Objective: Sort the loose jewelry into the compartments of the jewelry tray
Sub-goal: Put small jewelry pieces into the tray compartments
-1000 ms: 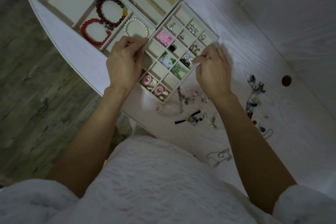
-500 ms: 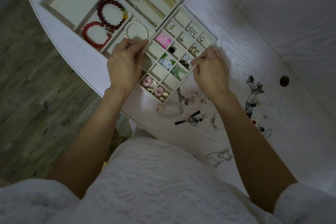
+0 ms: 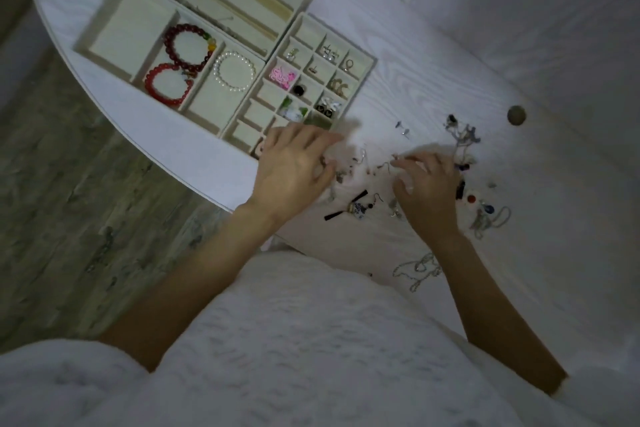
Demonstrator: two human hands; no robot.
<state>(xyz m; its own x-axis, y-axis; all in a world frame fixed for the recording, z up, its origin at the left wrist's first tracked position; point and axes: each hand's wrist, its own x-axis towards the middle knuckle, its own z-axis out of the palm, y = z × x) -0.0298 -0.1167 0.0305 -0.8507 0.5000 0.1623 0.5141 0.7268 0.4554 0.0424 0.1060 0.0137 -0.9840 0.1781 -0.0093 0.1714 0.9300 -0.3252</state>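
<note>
Nearby, silver chain [image 3: 417, 269] beside right forearm, pearl bracelet [image 3: 234, 71] in tray [image 3: 104, 55]

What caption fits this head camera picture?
Both hands, left and right, reach among loose jewelry on the table beside the compartment tray.

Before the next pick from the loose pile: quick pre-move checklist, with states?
1. Loose jewelry within reach of both hands: ok.
2. Left hand free of any piece: cannot tell, blurred.
3. Right hand has a clean pinch on one earring: cannot tell.
4. Empty cells free in the small-compartment tray: ok.
5. Tray's near corner unobstructed: not ok, left hand covers it.
6. Chain near the table edge still unsorted: ok to leave for later.
</note>
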